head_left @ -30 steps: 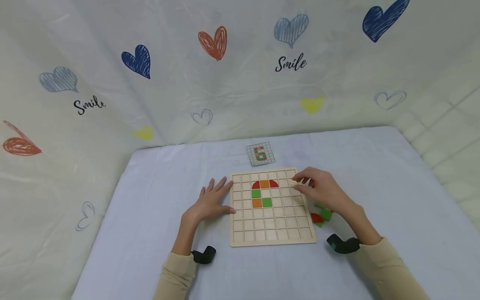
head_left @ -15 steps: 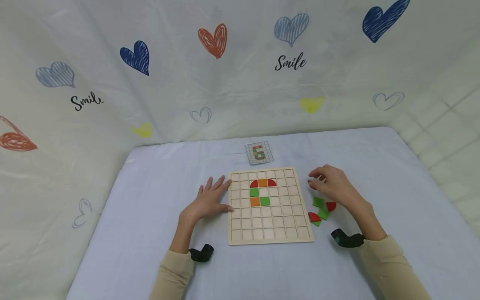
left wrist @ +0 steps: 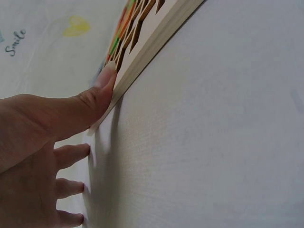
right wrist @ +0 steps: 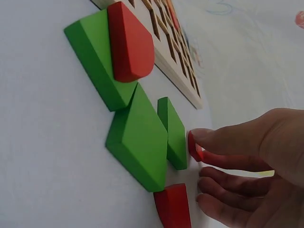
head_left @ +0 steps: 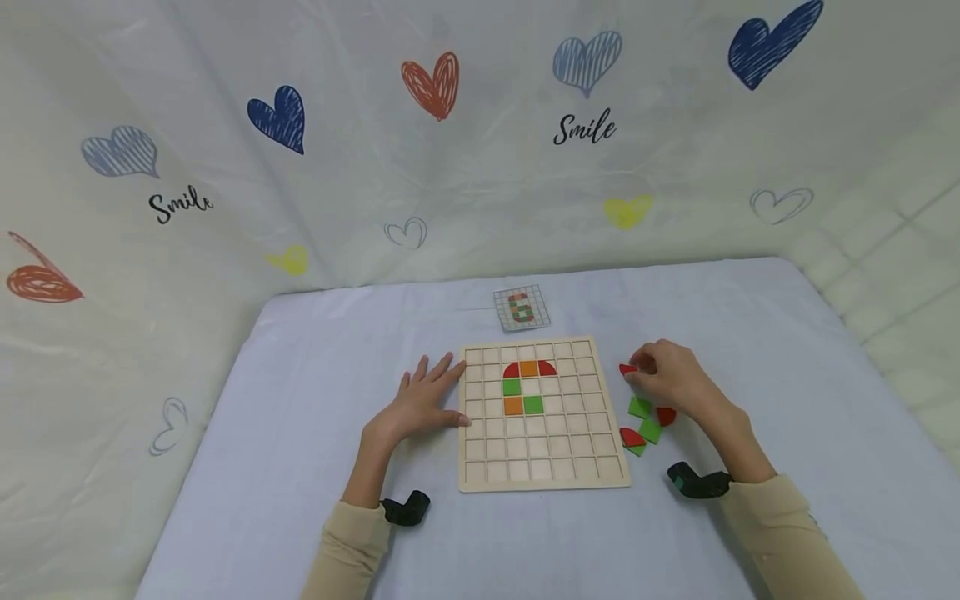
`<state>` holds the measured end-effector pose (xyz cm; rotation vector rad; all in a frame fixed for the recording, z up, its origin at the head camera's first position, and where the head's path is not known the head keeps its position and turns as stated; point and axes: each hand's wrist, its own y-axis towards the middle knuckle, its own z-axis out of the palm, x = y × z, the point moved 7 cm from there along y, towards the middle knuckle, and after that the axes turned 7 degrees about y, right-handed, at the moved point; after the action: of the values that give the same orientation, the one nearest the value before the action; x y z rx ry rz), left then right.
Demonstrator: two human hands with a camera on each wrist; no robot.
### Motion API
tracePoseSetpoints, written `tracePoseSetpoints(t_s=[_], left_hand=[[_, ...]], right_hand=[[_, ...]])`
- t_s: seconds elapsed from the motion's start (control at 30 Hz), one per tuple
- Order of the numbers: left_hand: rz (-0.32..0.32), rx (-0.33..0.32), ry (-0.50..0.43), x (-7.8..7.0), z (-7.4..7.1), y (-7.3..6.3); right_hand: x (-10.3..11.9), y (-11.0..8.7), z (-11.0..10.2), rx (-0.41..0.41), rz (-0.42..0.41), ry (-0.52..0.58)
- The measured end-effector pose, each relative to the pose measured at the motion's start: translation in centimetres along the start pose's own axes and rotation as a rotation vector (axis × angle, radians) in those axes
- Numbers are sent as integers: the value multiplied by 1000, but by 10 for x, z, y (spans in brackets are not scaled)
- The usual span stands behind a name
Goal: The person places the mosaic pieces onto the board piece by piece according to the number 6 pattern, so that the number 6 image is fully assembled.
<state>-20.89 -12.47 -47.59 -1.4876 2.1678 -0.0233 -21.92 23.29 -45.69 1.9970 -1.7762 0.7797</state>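
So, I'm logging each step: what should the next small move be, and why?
Probably lift the pinched red piece over the board: the right hand holds it beside the board, the left hand touches the opposite edge, and many cells are bare.

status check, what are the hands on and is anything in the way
Left hand on left edge of board. Right hand pinching red piece, right of board. Loose green pieces nearby; nothing seen between red piece and board.

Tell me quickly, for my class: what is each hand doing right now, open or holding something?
Left hand: open, fingers spread, thumb resting on the wooden grid board.
Right hand: closed, pinching a red tile.
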Motion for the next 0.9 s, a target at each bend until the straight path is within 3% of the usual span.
tracePoseSetpoints(t_s=[0.5,0.9], left_hand=[[1,-3,9,1,3,1],[-3,-3,11,0,1,-1]], right_hand=[[-2,-1,4,5,18,40],[14,-1,2,-65,-126,51]])
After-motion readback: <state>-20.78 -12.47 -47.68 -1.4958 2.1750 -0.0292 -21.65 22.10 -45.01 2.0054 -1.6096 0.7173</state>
